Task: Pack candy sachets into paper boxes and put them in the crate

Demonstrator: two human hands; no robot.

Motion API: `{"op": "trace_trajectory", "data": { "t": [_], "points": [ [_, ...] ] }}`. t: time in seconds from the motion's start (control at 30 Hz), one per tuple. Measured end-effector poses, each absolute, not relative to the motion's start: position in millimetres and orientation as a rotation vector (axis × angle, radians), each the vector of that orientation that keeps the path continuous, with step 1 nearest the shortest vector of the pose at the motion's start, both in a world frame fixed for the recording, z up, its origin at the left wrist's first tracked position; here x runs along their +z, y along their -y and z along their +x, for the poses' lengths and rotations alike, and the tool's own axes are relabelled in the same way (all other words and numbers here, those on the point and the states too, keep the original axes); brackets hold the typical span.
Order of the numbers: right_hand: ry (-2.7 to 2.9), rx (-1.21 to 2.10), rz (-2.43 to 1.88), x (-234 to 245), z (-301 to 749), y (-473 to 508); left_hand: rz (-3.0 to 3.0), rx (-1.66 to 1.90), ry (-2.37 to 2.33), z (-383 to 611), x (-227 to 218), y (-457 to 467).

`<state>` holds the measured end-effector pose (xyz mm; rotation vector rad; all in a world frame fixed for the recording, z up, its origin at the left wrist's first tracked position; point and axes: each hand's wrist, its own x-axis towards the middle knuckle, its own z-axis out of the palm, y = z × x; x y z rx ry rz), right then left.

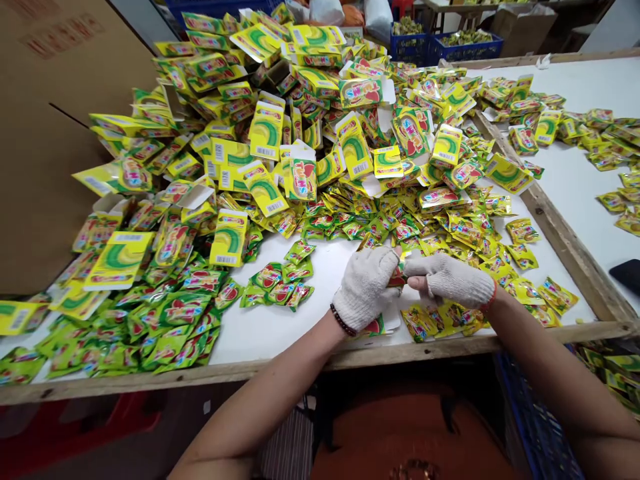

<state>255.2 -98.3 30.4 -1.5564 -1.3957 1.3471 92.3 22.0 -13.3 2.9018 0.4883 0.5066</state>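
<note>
1. Our left hand (364,288), in a white knit glove, and our right hand (447,280), gloved alike, meet above the front edge of the white-topped bench (280,333), fingers closed and turned in toward each other.
2. Between the fingertips of both hands we pinch a green-and-red foil sachet (397,277). It lies right of the left palm and left of the right palm, with neither hand clearly nearer. So little of it shows that we cannot tell its long axis.
3. Beneath the left hand lies a flat white carton blank (390,325), and loose yellow sachets (430,321) lie just below the right hand.
4. Toward the bench's left edge, a small cluster of green sachets (277,283) sits well apart from both hands, and a heap of yellow-green cartons (265,133) rises toward the far edge.
</note>
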Motion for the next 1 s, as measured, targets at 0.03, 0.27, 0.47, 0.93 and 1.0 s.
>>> {"op": "trace_trajectory", "data": {
  "t": [0.03, 0.27, 0.47, 0.93, 1.0],
  "points": [
    [1.404, 1.425, -1.483, 31, 256, 99, 2.889, 0.479, -0.48, 92, -11, -21],
    [1.051, 1.237, -1.566, 30, 269, 101, 2.789, 0.159, -0.671, 72, 13, 8],
    [0.899, 0.861, -1.647, 17, 277, 93, 2.856, -0.085, -0.483, 51, 8, 18],
    [1.312, 0.213, -2.557, 5, 287, 29, 2.879, 0.026, -0.86, -6, 40, -45],
    [1.285, 0.226, -2.603, 4, 284, 26, 2.772, 0.15, -0.881, 35, 31, -48]
  ]
}}
